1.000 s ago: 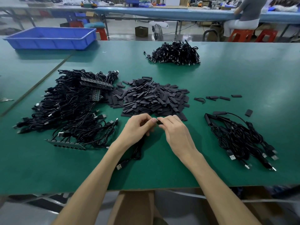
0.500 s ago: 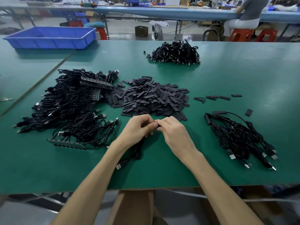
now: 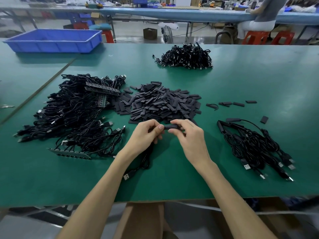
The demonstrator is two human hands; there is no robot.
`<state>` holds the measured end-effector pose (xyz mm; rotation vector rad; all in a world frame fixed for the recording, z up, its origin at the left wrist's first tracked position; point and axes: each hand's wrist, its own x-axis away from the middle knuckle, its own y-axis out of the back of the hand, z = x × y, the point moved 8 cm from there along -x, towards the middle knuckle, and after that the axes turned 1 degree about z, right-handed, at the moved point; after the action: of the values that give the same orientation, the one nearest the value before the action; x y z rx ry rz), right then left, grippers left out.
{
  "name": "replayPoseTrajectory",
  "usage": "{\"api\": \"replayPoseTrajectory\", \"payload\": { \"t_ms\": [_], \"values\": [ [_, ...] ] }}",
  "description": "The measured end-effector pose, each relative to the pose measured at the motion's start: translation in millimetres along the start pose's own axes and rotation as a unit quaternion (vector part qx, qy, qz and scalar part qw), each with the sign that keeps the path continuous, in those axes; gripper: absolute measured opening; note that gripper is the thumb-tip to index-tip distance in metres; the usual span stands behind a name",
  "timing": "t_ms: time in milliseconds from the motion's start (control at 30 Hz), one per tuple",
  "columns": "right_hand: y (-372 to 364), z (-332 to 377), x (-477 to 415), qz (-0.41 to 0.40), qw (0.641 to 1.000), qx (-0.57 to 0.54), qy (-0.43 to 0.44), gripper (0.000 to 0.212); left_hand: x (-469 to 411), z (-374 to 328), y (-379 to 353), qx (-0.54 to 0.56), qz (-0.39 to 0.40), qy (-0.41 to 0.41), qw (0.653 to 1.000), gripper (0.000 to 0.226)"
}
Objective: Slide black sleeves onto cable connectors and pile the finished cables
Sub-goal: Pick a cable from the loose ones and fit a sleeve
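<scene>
Far left is the big tangle of bare cables (image 3: 72,114), nothing to do with those right now. My left hand (image 3: 146,133) is curled round the connector end of one cable (image 3: 146,161). Its slack drops under the wrist and trails back to a USB plug (image 3: 126,176) lying flat on the surface (image 3: 172,183). The thumb tip butts against the sleeve (image 3: 170,127), which sits pretty much level, long axis running left to right, bridging the two hands just in front of the loose sleeve heap (image 3: 158,104). My right hand (image 3: 188,135) pinches the other end between thumb and fingers. So the hands are close together, both clamped on the same job. Can't tell how far the connector's in, it's hidden. My guess is the push goes along that axis. The finished pile (image 3: 255,145) lies off to the right, nearer the right hand.
</scene>
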<state>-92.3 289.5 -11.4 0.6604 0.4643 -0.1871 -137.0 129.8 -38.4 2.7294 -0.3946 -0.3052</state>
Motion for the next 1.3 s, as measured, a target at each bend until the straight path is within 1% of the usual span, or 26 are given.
{"api": "replayPoseTrajectory", "payload": {
  "t_ms": [167, 467, 567, 633, 733, 833, 900, 967, 1033, 1100, 1133, 1200, 1267, 1300],
  "values": [
    [1.9, -6.8, 0.1, -0.01, 0.999, -0.031, -0.026, 0.025, -0.2, 1.3, 0.4, 0.002, -0.002, 0.001, 1.0, 0.024],
    [-0.6, -5.2, -1.0, -0.005, 0.999, -0.048, -0.015, 0.021, 0.6, -0.3, 0.7, -0.003, 0.002, 0.001, 1.0, 0.024],
    [-0.9, -6.2, -1.6, -0.002, 0.997, -0.075, -0.025, 0.013, 1.4, -1.3, 1.4, -0.004, -0.003, 0.004, 1.0, 0.023],
    [-1.0, -12.4, -1.7, 0.0, 0.993, -0.106, -0.053, 0.009, 2.3, -1.9, 0.6, 0.0, 0.002, 0.007, 1.0, 0.021],
    [3.7, -28.2, -3.2, -0.028, 0.982, -0.148, -0.115, 0.015, 4.3, -5.3, -3.7, 0.018, 0.024, 0.007, 1.0, 0.025],
    [11.1, -40.1, -3.3, -0.068, 0.97, -0.177, -0.149, 0.018, 6.3, -10.1, -5.5, 0.015, 0.038, 0.006, 0.999, 0.029],
    [13.4, -48.0, -1.8, -0.085, 0.956, -0.221, -0.173, 0.016, 6.5, -14.1, -6.4, -0.017, 0.05, -0.001, 0.999, 0.026],
    [14.0, -54.0, -0.2, -0.095, 0.939, -0.265, -0.195, 0.016, 7.2, -18.8, -9.1, -0.068, 0.08, -0.004, 0.994, 0.024],
    [15.4, -57.8, 0.6, -0.106, 0.926, -0.297, -0.209, 0.017, 8.7, -22.1, -12.8, -0.117, 0.104, 0.006, 0.988, 0.029],
    [15.0, -58.9, 1.3, -0.106, 0.918, -0.318, -0.212, 0.017, 10.6, -27.3, -13.6, -0.141, 0.103, 0.022, 0.984, 0.036],
    [13.7, -59.3, 0.7, -0.101, 0.917, -0.322, -0.21, 0.017, 11.7, -32.3, -14.0, -0.115, 0.1, 0.028, 0.988, 0.038],
    [13.7, -57.3, 0.3, -0.099, 0.924, -0.301, -0.214, 0.017, 11.9, -45.8, -15.9, 0.018, 0.091, 0.042, 0.995, 0.037],
    [11.5, -55.6, -1.2, -0.08, 0.934, -0.275, -0.215, 0.021, 7.5, -65.0, -20.8, 0.145, 0.076, 0.052, 0.985, 0.034],
    [6.8, -50.7, -2.2, -0.052, 0.937, -0.272, -0.212, 0.022, 2.5, -74.0, -25.4, 0.169, 0.069, 0.053, 0.982, 0.034]
  ]
}}
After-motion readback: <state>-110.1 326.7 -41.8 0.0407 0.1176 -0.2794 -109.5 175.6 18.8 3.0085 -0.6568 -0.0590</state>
